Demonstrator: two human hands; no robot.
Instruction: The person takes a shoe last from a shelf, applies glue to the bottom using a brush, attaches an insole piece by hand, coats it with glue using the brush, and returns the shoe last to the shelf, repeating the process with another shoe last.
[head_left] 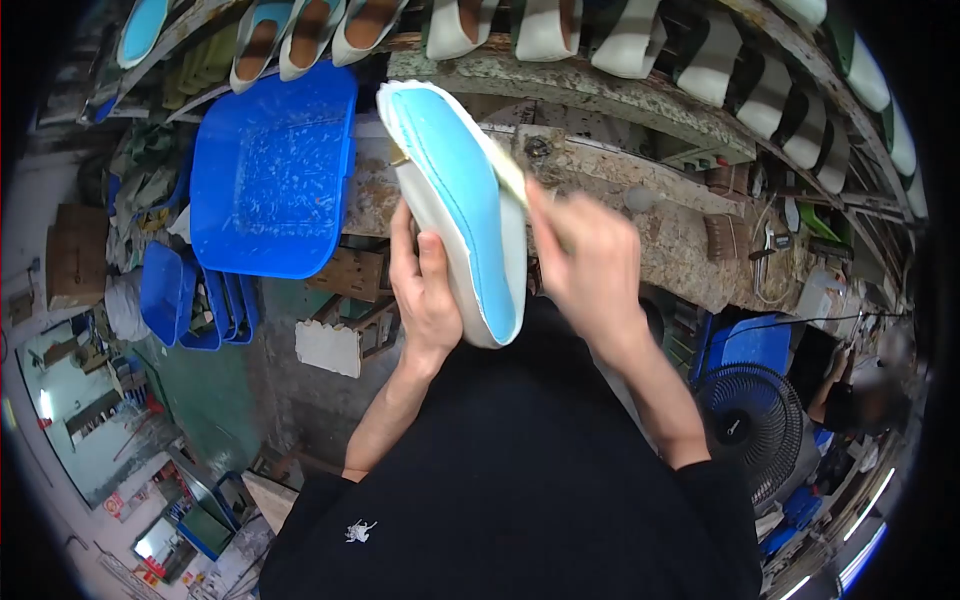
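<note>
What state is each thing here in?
White shoe: held up, blue face showing
Left hand: gripping the shoe's side
Right hand: blurred, grip unclear, by the shoe's edge
Large blue tub: open-topped, white-flecked inside
Shelf shoes: lined up
Black fan: cannot tell whether running

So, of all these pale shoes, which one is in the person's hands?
The shoe showing its long blue face to the camera. The left hand grasps it and the right hand is at its edge; the other shoes line the rack.
</note>
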